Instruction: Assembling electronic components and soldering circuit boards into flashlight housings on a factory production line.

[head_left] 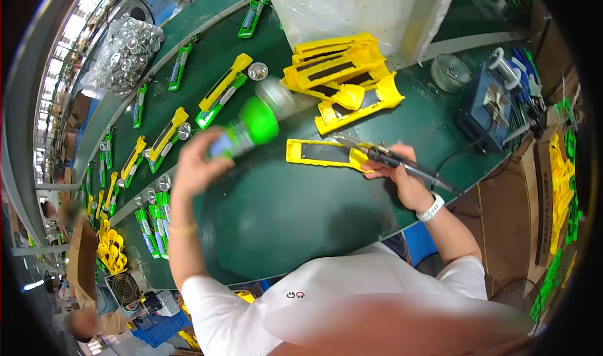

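In my left hand [200, 162] is a green flashlight housing [259, 122] with a blue label, raised over the table and smeared by motion. A round clear and silver lamp head [275, 97] shows at its far end, also blurred. My right hand [405, 175] grips a dark, pen-like soldering iron [392, 157], whose tip points left. Under that tip lies a yellow half shell [325, 153] with a black strip inside; my right fingers are at its right end, and whether they touch it I cannot tell. Beyond it, more yellow shells [342, 67] are heaped.
A blue soldering station [468, 114] with a solder spool [504, 67] stands at right, beside a round tin [450, 72]. Green and yellow flashlights [179, 67] line the conveyor at left. A bag of reflectors [129, 51] lies behind. A co-worker [85, 323] sits at lower left.
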The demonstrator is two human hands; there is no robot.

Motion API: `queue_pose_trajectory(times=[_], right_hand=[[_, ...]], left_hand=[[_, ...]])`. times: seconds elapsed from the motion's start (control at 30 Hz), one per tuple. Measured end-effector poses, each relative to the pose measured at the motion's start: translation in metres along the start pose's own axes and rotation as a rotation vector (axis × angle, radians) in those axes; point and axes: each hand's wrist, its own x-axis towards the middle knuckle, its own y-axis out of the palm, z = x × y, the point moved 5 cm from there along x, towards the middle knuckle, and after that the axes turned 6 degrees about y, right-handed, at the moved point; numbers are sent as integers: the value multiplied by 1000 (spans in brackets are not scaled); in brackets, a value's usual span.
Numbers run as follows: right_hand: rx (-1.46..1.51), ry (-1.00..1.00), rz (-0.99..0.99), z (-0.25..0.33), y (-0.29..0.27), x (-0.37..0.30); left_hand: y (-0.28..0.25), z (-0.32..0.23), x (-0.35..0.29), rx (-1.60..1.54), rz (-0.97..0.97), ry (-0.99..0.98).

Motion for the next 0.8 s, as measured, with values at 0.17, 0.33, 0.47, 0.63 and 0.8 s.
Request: queue_pose_trajectory(times=[0.17, 0.33, 0.47, 0.63, 0.8], right_hand=[[88, 184, 110, -6, 16, 0], [-286, 71, 30, -1, 32, -7], [195, -147, -549, 20, -13, -33], [313, -285, -596, 18, -24, -59], [264, -118, -574, 8, 4, -64]], left_hand=[[108, -98, -83, 98, 147, 342], [122, -93, -87, 235, 15, 357], [98, -66, -104, 67, -159, 201], [102, -70, -120, 204, -87, 161], [124, -82, -107, 428, -102, 267]])
